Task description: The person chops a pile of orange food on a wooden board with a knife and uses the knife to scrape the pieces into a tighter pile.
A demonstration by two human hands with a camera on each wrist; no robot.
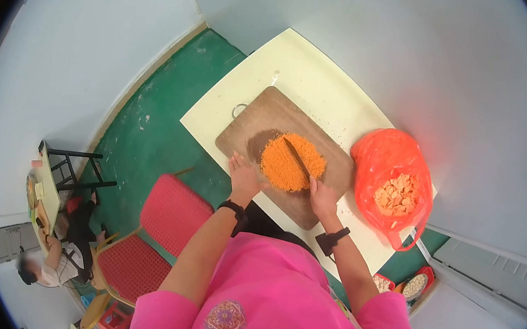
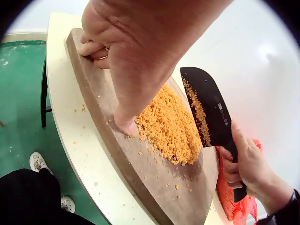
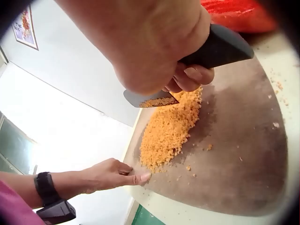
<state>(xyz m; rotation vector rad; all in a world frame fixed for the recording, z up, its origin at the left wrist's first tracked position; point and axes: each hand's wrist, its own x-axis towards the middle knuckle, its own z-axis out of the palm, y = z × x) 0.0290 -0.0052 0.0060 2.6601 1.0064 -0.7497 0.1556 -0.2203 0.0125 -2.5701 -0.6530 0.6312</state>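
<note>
A broad black cleaver (image 2: pixel 206 105) has orange crumbs stuck along its blade, and my right hand (image 1: pixel 323 198) grips its handle. In the head view the blade lies over a mound of finely chopped orange bits (image 1: pixel 280 166). That mound sits on a thick wooden cutting board (image 1: pixel 280 108). My left hand (image 1: pixel 243 176) rests at the board's near left edge, beside the mound. Its thumb (image 2: pixel 125 123) touches the board right at the edge of the crumbs, and its other fingers lie farther along the board.
A red plastic bag (image 1: pixel 390 148) of orange flat pieces (image 1: pixel 398 195) stands on the pale table (image 1: pixel 290 52), right of the board. Red chairs (image 1: pixel 175 206) stand to the left. Farther off, a person (image 1: pixel 61 259) sits by another table. Walls border the far side.
</note>
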